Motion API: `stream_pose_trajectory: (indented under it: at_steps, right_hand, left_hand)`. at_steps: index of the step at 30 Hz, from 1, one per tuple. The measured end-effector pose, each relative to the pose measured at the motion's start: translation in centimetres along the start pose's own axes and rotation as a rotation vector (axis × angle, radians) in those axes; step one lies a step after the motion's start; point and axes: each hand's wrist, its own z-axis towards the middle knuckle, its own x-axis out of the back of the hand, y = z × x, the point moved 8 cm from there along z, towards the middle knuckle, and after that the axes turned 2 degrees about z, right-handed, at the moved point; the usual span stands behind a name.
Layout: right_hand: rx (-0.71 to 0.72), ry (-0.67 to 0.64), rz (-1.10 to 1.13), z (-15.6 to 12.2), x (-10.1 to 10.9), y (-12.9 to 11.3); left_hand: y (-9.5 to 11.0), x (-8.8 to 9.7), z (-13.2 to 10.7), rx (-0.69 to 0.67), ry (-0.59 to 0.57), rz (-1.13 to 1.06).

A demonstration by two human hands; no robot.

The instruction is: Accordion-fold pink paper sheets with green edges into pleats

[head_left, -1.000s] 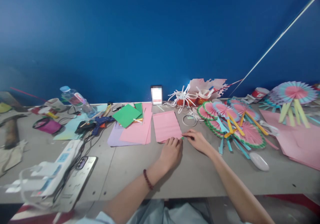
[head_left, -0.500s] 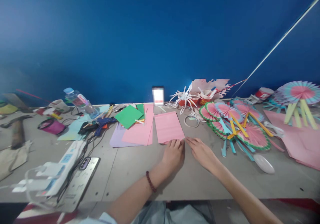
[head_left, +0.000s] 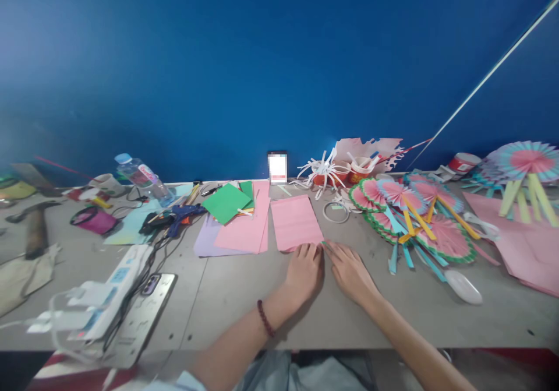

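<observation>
A sheet of pink paper (head_left: 297, 222) lies in front of me, with faint crosswise crease lines and a folded near edge. My left hand (head_left: 305, 268) is closed at that edge, its curled fingers on the paper and the thumb hidden. A dark red bead bracelet (head_left: 265, 319) circles the left wrist. At the sheet's near right corner, the fingertips of my right hand (head_left: 349, 268) are drawn together on the edge, close beside the left fingers. A small green spot shows at that corner.
Pink and lilac sheets (head_left: 236, 240) with green paper (head_left: 227, 203) lie left of the sheet. Pleated paper fans (head_left: 445, 236), a white spoon-shaped piece (head_left: 463, 287) and a tape ring (head_left: 335, 211) are right. A phone (head_left: 151, 309), power strip (head_left: 117, 286) and hammer (head_left: 35, 228) occupy the left side.
My right hand has shifted slightly inward, toward my left hand at the paper's corner. The left hand keeps its hold on the near edge. The whole view has shifted slightly.
</observation>
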Motion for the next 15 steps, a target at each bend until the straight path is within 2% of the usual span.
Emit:
stream_pose_trajectory:
  at_steps: [3, 6, 15]
  right_hand:
    - [0.030, -0.019, 0.071, -0.2, -0.4, 0.0]
    - [0.003, -0.027, 0.096, -0.1, -0.3, 0.0]
    - [-0.029, -0.064, 0.071, 0.3, 0.5, -0.6]
  left_hand:
    - [0.0, 0.1, -0.1, -0.002, 0.002, -0.010]
    - [0.0, 0.0, -0.3, 0.014, -0.010, 0.005]
    - [0.4, -0.7, -1.4, 0.007, -0.011, 0.118]
